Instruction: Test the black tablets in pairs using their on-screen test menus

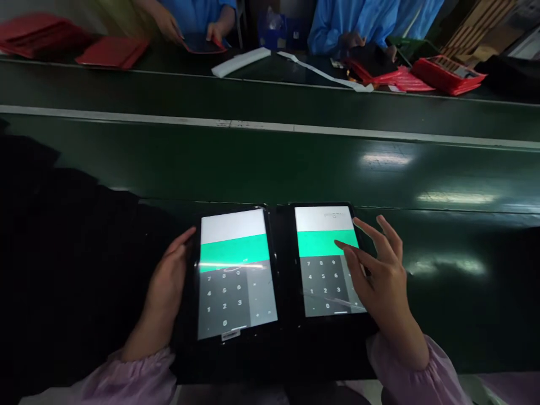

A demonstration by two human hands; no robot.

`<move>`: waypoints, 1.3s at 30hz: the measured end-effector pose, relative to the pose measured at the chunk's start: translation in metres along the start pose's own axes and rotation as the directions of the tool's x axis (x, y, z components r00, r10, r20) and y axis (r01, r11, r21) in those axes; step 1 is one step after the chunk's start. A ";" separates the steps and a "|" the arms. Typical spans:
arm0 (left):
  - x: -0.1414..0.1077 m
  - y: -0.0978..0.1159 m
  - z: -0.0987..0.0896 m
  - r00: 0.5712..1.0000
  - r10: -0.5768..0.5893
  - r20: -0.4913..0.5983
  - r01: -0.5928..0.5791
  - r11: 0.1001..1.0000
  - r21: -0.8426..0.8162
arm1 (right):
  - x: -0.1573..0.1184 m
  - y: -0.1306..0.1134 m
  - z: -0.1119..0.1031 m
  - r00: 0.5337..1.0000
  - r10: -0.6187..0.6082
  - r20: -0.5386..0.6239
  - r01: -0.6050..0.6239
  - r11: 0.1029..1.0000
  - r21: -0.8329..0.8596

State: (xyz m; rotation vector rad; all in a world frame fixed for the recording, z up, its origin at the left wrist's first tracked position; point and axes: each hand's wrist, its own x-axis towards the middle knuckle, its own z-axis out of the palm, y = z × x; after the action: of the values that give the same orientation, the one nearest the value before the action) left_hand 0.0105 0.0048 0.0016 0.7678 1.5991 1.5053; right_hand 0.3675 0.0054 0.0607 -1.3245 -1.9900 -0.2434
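Note:
Two tablets lie side by side in front of me, both lit with a calculator screen of white, green and grey bands. My left hand [167, 281] grips the left edge of the left tablet [234, 304], its fingers partly hidden behind that edge. A small white label sticks out at this tablet's lower rim. Over the right tablet [324, 287], my right hand [386, 275] has its fingers apart and holds nothing. Its index fingertip is at the green band; whether it touches the glass I cannot tell. Faint grey characters show in that screen's white band.
Across the green bench [253, 163] runs a pale strip [169, 119]. On the far side, people in blue sleeves handle dark tablets. Red pouches [112, 52] are stacked at the far left, more red pouches [447, 76] at the far right. Black cloth [63, 253] covers the left side.

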 end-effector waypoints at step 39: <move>-0.026 0.005 -0.002 0.947 0.051 0.318 -0.109 0.980 0.168 | 0.014 -0.107 0.046 0.964 -0.125 0.235 0.060 0.961 0.269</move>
State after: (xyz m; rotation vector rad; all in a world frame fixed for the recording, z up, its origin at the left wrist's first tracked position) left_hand 0.0211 -0.0176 0.0101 1.1279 1.4908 1.2279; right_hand 0.2513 -0.0091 0.0605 -1.1388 -2.2096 0.1471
